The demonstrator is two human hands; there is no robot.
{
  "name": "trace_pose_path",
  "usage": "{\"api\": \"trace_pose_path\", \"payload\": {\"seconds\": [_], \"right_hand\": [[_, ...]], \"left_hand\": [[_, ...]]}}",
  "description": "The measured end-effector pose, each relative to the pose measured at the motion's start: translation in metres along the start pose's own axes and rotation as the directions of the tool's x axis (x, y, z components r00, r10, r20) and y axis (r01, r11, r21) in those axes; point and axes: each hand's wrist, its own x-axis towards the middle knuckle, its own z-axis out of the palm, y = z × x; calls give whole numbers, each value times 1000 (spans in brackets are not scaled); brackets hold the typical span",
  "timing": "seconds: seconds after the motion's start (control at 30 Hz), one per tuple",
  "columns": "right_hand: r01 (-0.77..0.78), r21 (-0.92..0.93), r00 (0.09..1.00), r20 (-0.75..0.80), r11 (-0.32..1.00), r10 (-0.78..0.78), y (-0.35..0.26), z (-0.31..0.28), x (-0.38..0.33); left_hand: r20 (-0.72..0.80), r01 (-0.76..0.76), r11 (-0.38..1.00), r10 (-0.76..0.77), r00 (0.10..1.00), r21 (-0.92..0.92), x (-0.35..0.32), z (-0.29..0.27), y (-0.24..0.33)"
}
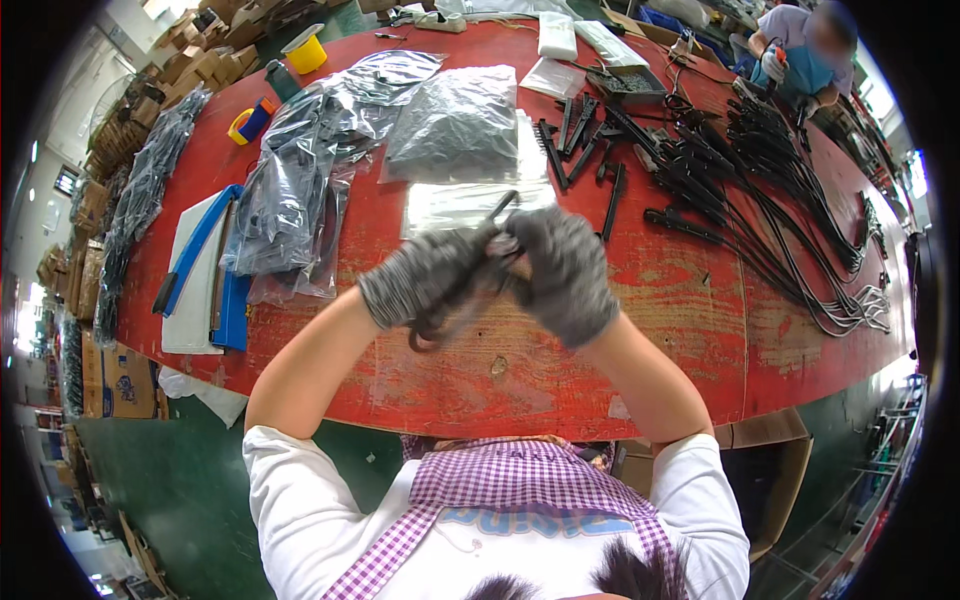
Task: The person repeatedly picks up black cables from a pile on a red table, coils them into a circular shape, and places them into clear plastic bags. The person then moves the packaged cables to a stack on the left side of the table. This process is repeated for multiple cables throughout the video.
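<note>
Both of my hands, in dark grey knit gloves, meet over the middle of the red table. My left hand is closed round a looped black cord, which hangs below it and is smeared by motion. My right hand is closed against the same bundle, its fingers close to the left ones. A thin dark end sticks up between the hands; what it belongs to cannot be made out. Just beyond lie flat clear plastic bags and a bagged grey bundle.
Black corded tools are heaped at right, with loose black comb-like parts nearer the middle. A blue-and-white paper cutter, filled plastic bags and a tape roll are at left. A co-worker works at far right.
</note>
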Motion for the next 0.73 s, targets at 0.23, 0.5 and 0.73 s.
{"api": "trace_pose_path", "payload": {"seconds": [0.23,0.5,0.73], "right_hand": [[-822,568,425,651,-33,629,71,26,-68],[-269,657,405,740,-704,536,90,48,-126],[-616,-242,736,161,749,658,101,78,-180]], "left_hand": [[-164,-390,843,473,866,371,16,13,-20],[266,-115,577,-184,946,808,-10,125,-71],[26,-124,511,194,981,851,-24,134,-161]]}}
